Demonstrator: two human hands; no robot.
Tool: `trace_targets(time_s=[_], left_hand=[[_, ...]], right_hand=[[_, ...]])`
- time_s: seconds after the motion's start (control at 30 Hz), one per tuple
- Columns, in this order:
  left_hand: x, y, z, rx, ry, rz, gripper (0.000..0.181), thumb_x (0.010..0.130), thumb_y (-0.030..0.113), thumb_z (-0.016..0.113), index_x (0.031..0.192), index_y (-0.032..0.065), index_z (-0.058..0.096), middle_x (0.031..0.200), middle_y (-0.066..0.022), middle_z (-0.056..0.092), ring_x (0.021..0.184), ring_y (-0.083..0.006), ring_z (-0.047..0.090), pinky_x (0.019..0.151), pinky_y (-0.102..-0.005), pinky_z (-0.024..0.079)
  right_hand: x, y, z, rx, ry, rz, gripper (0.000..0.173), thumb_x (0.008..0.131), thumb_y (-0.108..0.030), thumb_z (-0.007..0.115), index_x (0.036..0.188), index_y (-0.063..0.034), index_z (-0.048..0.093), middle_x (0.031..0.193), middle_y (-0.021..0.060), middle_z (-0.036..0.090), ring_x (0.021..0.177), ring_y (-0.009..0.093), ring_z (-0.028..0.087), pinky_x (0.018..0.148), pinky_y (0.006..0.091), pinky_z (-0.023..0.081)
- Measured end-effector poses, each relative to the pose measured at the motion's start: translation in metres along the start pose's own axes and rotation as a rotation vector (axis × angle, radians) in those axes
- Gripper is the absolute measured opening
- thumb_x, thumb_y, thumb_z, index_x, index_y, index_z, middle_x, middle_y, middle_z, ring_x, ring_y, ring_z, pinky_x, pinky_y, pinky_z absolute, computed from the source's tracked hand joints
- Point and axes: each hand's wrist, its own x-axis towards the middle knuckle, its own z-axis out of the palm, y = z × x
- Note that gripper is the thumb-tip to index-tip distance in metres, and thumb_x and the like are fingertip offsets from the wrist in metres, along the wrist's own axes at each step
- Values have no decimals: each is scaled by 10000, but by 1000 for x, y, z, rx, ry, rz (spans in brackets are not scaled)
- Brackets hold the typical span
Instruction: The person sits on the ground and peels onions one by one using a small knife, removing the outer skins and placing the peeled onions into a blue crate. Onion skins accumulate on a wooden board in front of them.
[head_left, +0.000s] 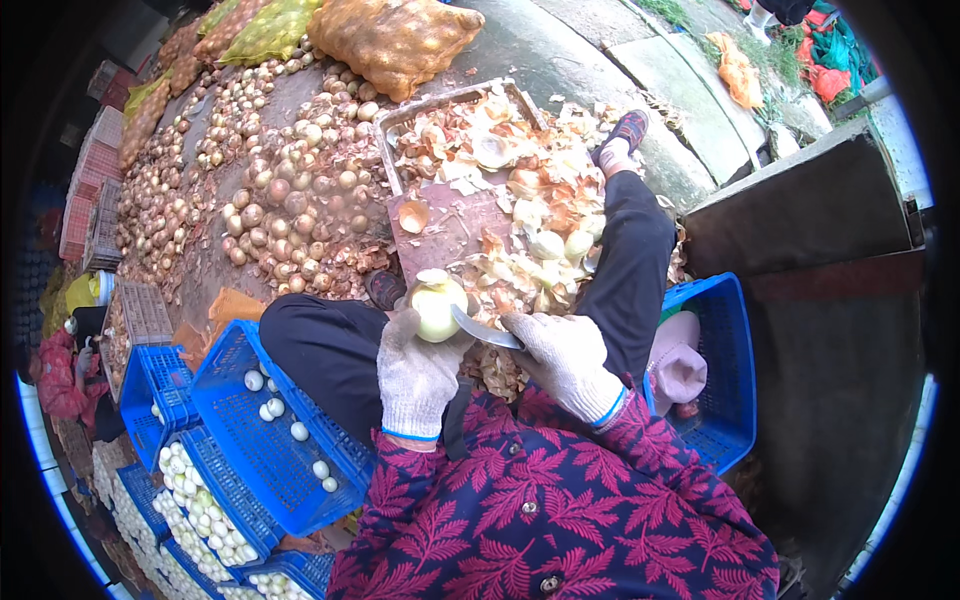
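Observation:
My left hand (420, 375), in a white knit work glove, grips a pale, partly peeled onion (435, 309) above my lap. A flap of skin stands up at the onion's top. In my gloved right hand (562, 360) is a knife with a curved blade (487, 332); its handle is hidden by the fingers. The blade's tip meets the right side of the onion, as far as I can see. Beyond my hands, a reddish board (450, 232) carries a heap of onion skins (555, 202) and an onion skin cup (413, 216).
Unpeeled onions (292, 217) cover the ground ahead left, below full mesh sacks (397, 37). A blue crate (262, 435) with several peeled onions stands at my left, near fuller crates (202, 510). At my right, another blue crate (720, 420) holds a pink hat (675, 360). A person (67, 375) sits far left.

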Motion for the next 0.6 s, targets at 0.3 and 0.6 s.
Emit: trace_targets(time_s=[0.3, 0.6], left_hand=[[0, 1, 5, 239, -34, 104, 628, 932, 197, 736, 1508, 54, 532, 1374, -181, 637, 1210, -359, 676, 910, -467, 642], [-14, -4, 14, 478, -24, 118, 745, 868, 148, 790, 1523, -33, 484, 1405, -195, 633, 1272, -334, 660, 1026, -452, 597]], right_hand=[[7, -29, -29, 1346, -438, 744, 252, 1056, -233, 680, 1167, -8, 706, 771, 33, 728, 493, 59, 565, 472, 218, 449], [24, -16, -44, 852, -129, 530, 570, 922, -342, 810, 1445, -168, 665, 1030, 61, 783, 929, 166, 728, 881, 340, 561]])
